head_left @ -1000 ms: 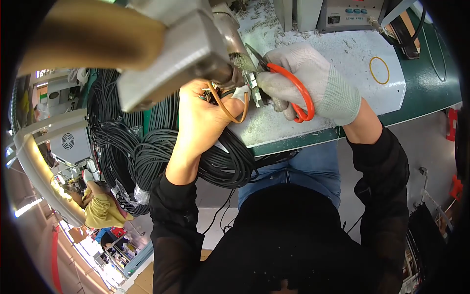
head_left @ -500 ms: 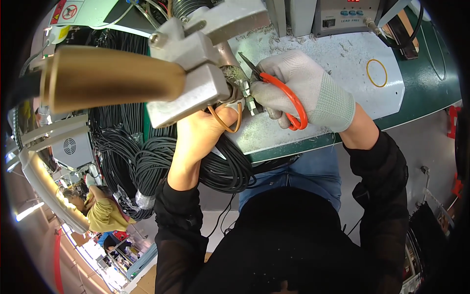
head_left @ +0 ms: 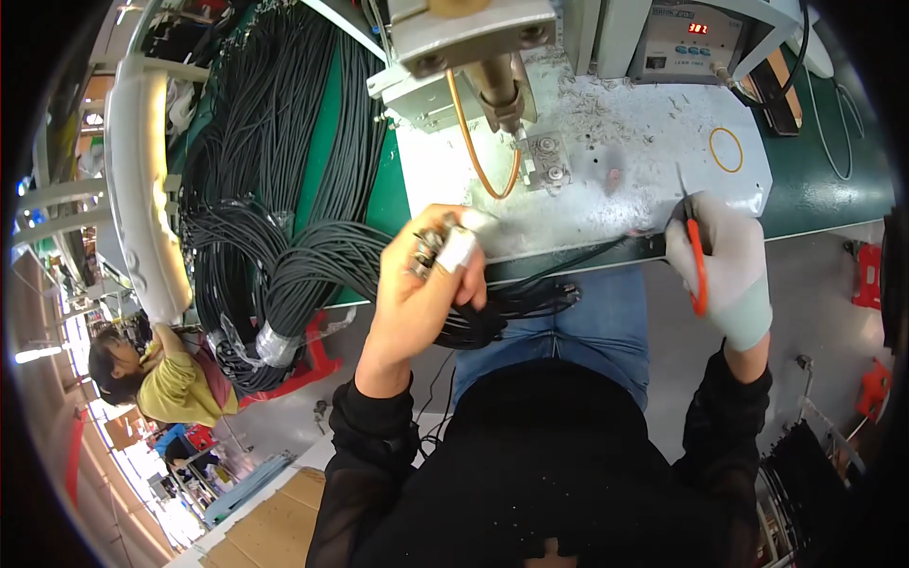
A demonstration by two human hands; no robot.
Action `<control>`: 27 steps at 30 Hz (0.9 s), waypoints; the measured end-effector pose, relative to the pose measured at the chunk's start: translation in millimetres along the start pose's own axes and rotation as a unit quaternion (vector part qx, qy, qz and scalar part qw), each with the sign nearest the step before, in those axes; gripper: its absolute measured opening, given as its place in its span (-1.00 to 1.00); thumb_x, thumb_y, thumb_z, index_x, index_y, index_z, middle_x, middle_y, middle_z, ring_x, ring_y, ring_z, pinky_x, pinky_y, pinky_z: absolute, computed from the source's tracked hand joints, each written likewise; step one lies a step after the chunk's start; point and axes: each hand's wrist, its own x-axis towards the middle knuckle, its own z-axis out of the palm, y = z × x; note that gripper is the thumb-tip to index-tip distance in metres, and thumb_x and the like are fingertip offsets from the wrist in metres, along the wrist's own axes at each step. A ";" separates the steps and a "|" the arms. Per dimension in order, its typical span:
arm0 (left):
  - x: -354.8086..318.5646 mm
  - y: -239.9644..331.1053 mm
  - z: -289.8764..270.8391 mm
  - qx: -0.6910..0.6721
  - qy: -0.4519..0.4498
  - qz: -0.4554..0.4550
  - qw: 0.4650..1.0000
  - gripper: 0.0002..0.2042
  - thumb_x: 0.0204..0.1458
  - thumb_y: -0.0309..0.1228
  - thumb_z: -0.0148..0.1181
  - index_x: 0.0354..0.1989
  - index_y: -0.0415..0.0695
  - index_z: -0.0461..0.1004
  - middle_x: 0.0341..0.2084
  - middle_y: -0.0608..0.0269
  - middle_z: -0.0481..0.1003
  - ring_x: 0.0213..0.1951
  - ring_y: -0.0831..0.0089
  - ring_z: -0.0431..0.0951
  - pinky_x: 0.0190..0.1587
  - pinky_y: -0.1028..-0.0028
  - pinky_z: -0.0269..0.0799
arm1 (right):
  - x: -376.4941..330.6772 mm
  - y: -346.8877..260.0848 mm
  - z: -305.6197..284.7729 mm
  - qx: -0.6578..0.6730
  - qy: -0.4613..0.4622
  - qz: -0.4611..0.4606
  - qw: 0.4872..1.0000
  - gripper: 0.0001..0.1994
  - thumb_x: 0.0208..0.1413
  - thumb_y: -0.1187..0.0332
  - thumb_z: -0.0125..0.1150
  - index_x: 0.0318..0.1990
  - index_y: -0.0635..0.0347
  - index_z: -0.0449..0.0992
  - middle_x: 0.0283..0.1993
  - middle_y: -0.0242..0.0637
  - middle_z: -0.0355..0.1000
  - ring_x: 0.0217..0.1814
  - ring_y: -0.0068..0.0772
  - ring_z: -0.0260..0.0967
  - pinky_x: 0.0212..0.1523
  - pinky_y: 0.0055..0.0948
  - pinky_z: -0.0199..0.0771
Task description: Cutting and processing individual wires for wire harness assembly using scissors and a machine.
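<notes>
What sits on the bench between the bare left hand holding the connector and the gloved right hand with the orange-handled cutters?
In the head view, only the grey work mat's front edge and a black cable running along it lie between the left hand and right hand.

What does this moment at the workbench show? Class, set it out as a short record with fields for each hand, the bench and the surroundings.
Left hand: bare left hand grips a small connector on black cables
Right hand: gloved right hand holds orange-handled snips
Bench: white mat with a yellow rubber band and a press tool
Surroundings: black cable bundles; a person in yellow to the left
</notes>
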 end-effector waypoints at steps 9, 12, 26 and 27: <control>-14.3 1.3 46.9 0.100 -0.084 0.025 0.991 -0.81 0.10 -0.64 0.02 -0.10 -0.25 0.36 -0.47 0.29 0.45 -0.54 0.73 0.33 -0.52 0.67 0.22 | -22.5 -20.1 36.7 -0.027 -0.059 -0.231 0.971 -0.82 -0.03 0.34 0.27 -0.35 0.23 0.45 -0.63 -0.20 0.32 -0.63 -0.32 0.36 -0.53 -0.48 0.35; -18.9 14.1 37.2 0.069 -0.074 -0.062 0.993 -0.84 0.06 -0.63 0.06 -0.18 -0.24 0.39 -0.43 0.28 0.45 -0.52 0.74 0.32 -0.53 0.67 0.19 | -28.1 -15.2 34.7 0.009 -0.052 -0.183 0.982 -0.83 -0.02 0.35 0.27 -0.36 0.23 0.45 -0.64 -0.23 0.32 -0.64 -0.43 0.36 -0.55 -0.52 0.33; -8.3 -1.3 41.6 0.367 -0.124 0.304 0.870 -0.77 -0.06 -0.67 0.19 -0.21 -0.19 0.43 -0.37 0.19 0.52 -0.53 0.48 0.48 -0.52 0.54 0.34 | -17.2 -3.9 22.1 0.288 -0.249 0.041 0.924 -0.78 0.12 0.32 0.12 -0.42 0.33 0.43 -0.65 -0.32 0.38 -0.66 -0.57 0.36 -0.61 -0.60 0.35; -8.0 -1.0 38.5 0.407 -0.133 0.335 0.840 -0.75 -0.08 -0.69 0.19 -0.20 -0.18 0.43 -0.36 0.19 0.53 -0.50 0.47 0.51 -0.51 0.53 0.37 | -16.8 -2.4 21.8 0.280 -0.268 0.048 0.921 -0.77 0.14 0.30 0.10 -0.42 0.33 0.42 -0.65 -0.32 0.38 -0.67 -0.56 0.36 -0.62 -0.60 0.35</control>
